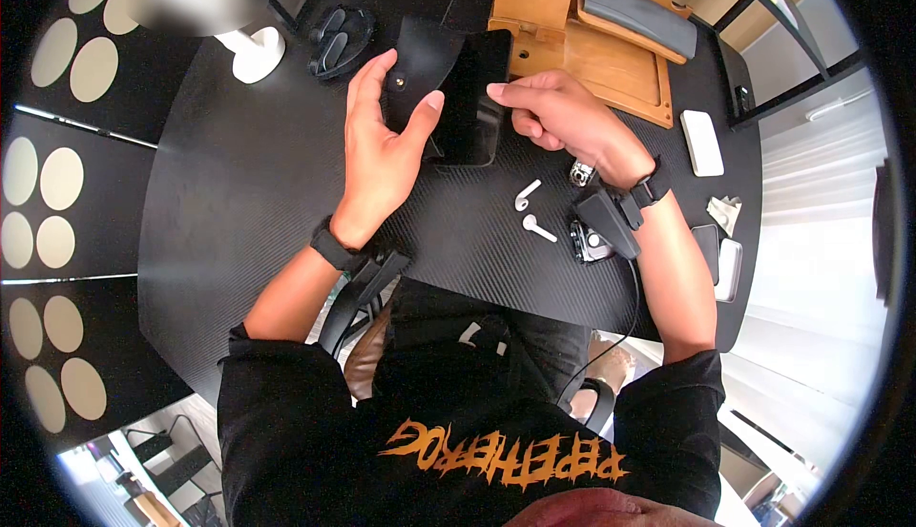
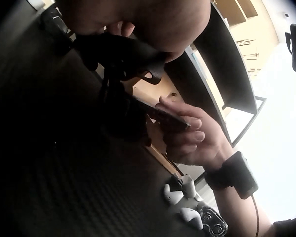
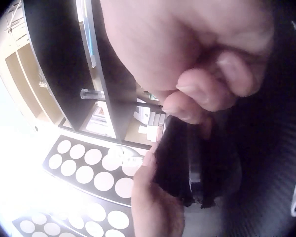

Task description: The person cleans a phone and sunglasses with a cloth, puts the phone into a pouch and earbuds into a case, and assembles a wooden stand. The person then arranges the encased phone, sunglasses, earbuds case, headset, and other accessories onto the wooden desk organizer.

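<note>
A black leather-look case (image 1: 416, 58) with a round metal snap stands over the desk in the head view, its flap to the left and a dark, glossy panel (image 1: 472, 98) to the right. My right hand (image 1: 563, 115) pinches the panel's right edge between thumb and curled fingers; the left wrist view shows this grip on a thin dark edge (image 2: 170, 118). On the other side, my left hand (image 1: 384, 150) is spread beside the flap with fingers extended, its thumb overlapping the case. From the right wrist, the panel (image 3: 194, 163) hangs below my curled fingers.
Two white earbuds (image 1: 540, 229) and a small camera-like device (image 1: 590, 241) lie near my right forearm. A wooden organizer (image 1: 611, 64) holding a grey case (image 1: 639, 17) stands behind. Dark folded glasses (image 1: 340, 42) lie at back left; a white box (image 1: 702, 144) is at right.
</note>
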`<action>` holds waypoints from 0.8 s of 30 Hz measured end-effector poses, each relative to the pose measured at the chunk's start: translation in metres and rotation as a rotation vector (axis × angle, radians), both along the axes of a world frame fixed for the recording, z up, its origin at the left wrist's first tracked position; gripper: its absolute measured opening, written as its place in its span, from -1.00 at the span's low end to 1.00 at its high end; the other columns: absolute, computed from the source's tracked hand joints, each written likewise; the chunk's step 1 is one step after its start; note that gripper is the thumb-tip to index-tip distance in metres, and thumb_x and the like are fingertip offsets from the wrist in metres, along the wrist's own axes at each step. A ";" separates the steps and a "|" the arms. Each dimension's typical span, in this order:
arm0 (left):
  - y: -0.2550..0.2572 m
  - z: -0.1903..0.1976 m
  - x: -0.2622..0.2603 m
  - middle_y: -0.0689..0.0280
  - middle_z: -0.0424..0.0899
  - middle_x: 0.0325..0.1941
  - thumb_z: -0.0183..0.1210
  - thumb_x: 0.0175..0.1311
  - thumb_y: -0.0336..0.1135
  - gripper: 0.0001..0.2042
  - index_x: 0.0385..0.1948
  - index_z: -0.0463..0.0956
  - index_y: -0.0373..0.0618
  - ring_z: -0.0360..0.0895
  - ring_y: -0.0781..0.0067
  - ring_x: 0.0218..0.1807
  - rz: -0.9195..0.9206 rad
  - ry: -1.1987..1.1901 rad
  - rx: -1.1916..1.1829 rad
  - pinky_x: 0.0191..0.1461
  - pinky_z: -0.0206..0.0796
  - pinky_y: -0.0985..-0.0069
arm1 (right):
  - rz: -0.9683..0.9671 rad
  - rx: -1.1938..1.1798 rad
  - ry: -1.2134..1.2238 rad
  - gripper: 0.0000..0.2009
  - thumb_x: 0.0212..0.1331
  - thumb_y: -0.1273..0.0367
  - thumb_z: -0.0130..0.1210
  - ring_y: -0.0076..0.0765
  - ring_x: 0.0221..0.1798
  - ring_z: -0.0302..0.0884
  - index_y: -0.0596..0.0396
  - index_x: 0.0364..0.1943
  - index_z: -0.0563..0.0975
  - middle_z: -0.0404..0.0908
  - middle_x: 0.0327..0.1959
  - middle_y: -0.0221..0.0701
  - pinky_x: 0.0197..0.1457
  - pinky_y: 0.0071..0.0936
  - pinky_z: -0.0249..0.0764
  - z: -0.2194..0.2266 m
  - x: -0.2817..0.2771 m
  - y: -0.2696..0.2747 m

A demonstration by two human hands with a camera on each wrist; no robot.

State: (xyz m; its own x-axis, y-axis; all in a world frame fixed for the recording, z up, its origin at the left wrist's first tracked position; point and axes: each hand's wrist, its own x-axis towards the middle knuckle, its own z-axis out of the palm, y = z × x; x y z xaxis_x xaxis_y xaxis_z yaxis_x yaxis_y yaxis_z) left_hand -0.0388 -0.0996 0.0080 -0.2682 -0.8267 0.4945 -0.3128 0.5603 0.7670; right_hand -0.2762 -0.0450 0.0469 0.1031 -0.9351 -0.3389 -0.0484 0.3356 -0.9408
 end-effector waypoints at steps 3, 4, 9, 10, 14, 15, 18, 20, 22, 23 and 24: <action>0.003 -0.005 0.001 -0.02 0.47 0.40 0.43 0.34 -0.27 -0.36 0.39 0.39 -0.36 0.49 0.12 0.40 -0.024 0.057 0.077 0.49 0.31 0.28 | -0.010 0.004 -0.016 -0.61 0.55 0.13 0.18 -0.75 -0.71 0.16 -0.03 -0.49 0.53 0.36 -0.70 -0.66 -0.63 -0.62 0.02 0.005 0.006 0.003; 0.006 -0.001 0.001 0.04 0.50 0.38 0.40 0.38 -0.33 -0.35 0.43 0.33 -0.39 0.49 0.23 0.39 -0.033 0.046 0.118 0.49 0.31 0.33 | -0.011 0.004 -0.016 -0.61 0.55 0.13 0.18 -0.75 -0.71 0.16 -0.03 -0.49 0.53 0.36 -0.70 -0.66 -0.63 -0.62 0.02 0.004 0.006 0.003; 0.010 0.004 0.000 0.13 0.58 0.33 0.39 0.39 -0.42 -0.29 0.49 0.22 -0.45 0.52 0.38 0.35 -0.135 0.223 0.394 0.47 0.32 0.43 | 0.014 -0.096 0.124 -0.56 0.52 0.08 0.18 -0.69 -0.67 0.28 -0.01 -0.55 0.56 0.49 -0.66 -0.61 -0.58 -0.60 0.16 0.007 0.010 0.006; 0.011 0.004 -0.001 0.07 0.57 0.34 0.43 0.35 -0.42 -0.25 0.48 0.20 -0.50 0.54 0.36 0.33 -0.142 0.305 0.443 0.44 0.37 0.42 | 0.014 -0.096 0.125 -0.56 0.52 0.08 0.18 -0.69 -0.67 0.28 -0.01 -0.55 0.56 0.49 -0.66 -0.61 -0.58 -0.60 0.16 0.006 0.010 0.005; 0.009 0.012 0.003 0.05 0.58 0.33 0.44 0.29 -0.50 -0.21 0.49 0.17 -0.51 0.58 0.37 0.29 -0.222 0.477 0.622 0.41 0.42 0.44 | 0.024 -0.099 0.091 -0.54 0.52 0.04 0.18 -0.68 -0.66 0.34 0.03 -0.52 0.59 0.55 -0.63 -0.57 -0.56 -0.60 0.23 0.004 0.010 0.005; 0.007 0.013 0.005 0.05 0.58 0.33 0.44 0.29 -0.50 -0.21 0.49 0.17 -0.51 0.58 0.37 0.29 -0.222 0.477 0.621 0.41 0.42 0.44 | 0.018 -0.098 0.096 -0.54 0.52 0.03 0.17 -0.67 -0.66 0.35 0.04 -0.51 0.60 0.57 -0.62 -0.56 -0.56 -0.60 0.24 0.005 0.011 0.005; 0.004 0.015 0.010 0.09 0.58 0.35 0.36 0.30 -0.57 -0.27 0.49 0.20 -0.48 0.59 0.42 0.27 -0.274 0.541 0.660 0.39 0.44 0.46 | -0.028 -0.192 0.149 -0.54 0.52 0.03 0.16 -0.65 -0.63 0.42 0.09 -0.46 0.63 0.62 -0.57 -0.53 -0.53 -0.62 0.33 0.005 0.015 0.006; 0.004 0.016 0.011 0.15 0.59 0.35 0.27 0.30 -0.63 -0.32 0.49 0.23 -0.45 0.60 0.45 0.26 -0.285 0.650 0.670 0.40 0.41 0.48 | -0.058 -0.183 0.169 -0.55 0.52 0.04 0.15 -0.64 -0.61 0.45 0.10 -0.44 0.65 0.62 -0.56 -0.54 -0.50 -0.61 0.39 0.006 0.017 0.007; 0.003 0.019 0.013 0.16 0.58 0.36 0.24 0.30 -0.63 -0.32 0.49 0.23 -0.45 0.59 0.46 0.28 -0.281 0.667 0.635 0.41 0.40 0.48 | -0.089 -0.183 0.190 -0.55 0.52 0.05 0.15 -0.63 -0.59 0.47 0.12 -0.41 0.66 0.61 -0.55 -0.54 -0.47 -0.60 0.44 0.007 0.020 0.010; 0.002 0.021 0.014 0.17 0.57 0.38 0.22 0.30 -0.64 -0.33 0.50 0.23 -0.44 0.59 0.46 0.29 -0.277 0.683 0.605 0.42 0.38 0.48 | -0.146 -0.205 0.144 -0.55 0.51 0.05 0.15 -0.63 -0.56 0.49 0.13 -0.41 0.65 0.59 -0.56 -0.55 -0.44 -0.58 0.48 0.007 0.023 0.011; 0.000 0.023 0.015 0.17 0.57 0.38 0.22 0.30 -0.64 -0.33 0.50 0.23 -0.44 0.59 0.46 0.29 -0.283 0.684 0.594 0.42 0.38 0.48 | -0.203 -0.227 0.098 -0.55 0.51 0.05 0.16 -0.63 -0.54 0.50 0.15 -0.41 0.65 0.57 -0.56 -0.56 -0.42 -0.56 0.52 0.006 0.024 0.010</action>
